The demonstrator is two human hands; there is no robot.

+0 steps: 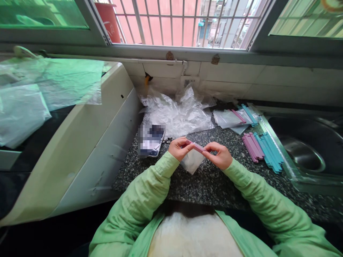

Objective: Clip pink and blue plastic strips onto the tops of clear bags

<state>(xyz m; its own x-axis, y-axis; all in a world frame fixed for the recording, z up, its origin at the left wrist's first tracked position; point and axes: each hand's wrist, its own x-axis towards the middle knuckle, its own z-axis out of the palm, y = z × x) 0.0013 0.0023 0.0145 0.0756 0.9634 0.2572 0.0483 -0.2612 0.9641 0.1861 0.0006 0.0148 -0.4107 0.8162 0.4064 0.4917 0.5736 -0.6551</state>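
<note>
My left hand (178,147) and my right hand (220,155) together pinch a pink sealing stick (197,146) held level above the speckled granite counter (209,182). A small clear plastic bag (192,161) hangs from the stick between my hands. Both sleeves are light green. To the right on the counter lies a row of pink sticks (252,146) beside a row of blue sticks (269,151).
A heap of clear plastic bags (177,114) lies at the back against the tiled wall. A phone (151,140) rests left of my hands. More bags with a pink and a blue stick (235,117) sit at back right. A steel sink (308,150) is right, a white appliance (88,142) left.
</note>
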